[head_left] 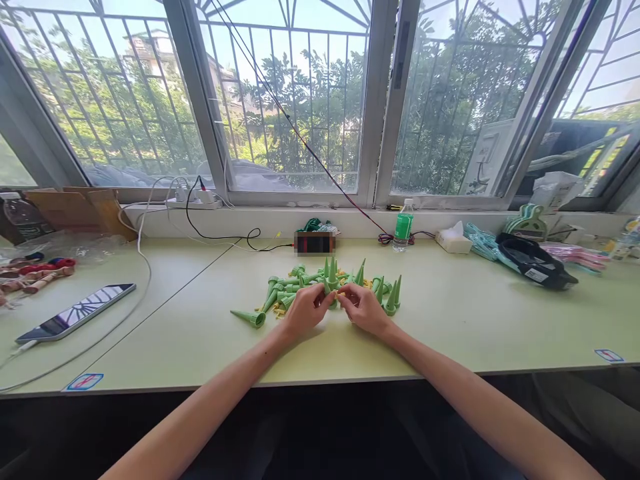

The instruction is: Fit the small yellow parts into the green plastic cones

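Note:
My left hand (306,309) is closed, its fingertips pinched at the base of a green plastic spike (327,287) whose tip points up. Facing it, my right hand (366,309) pinches a small yellow piece (341,294), mostly hidden by the fingers. Both sets of fingertips nearly meet. Around and behind them lies a pile of green hollow cone spikes with small yellow parts among them. One loose spike (249,318) lies on its side left of the pile. Several spikes (393,297) stand upright to the right, beside my right hand.
Behind the pile stands a phone-like device (315,244) with a blurred screen. A water bottle (403,227), tissue pack (453,239) and black-strapped item (537,261) stand toward the right. A charging phone (75,313) and white cable (145,280) lie left on the table (480,327).

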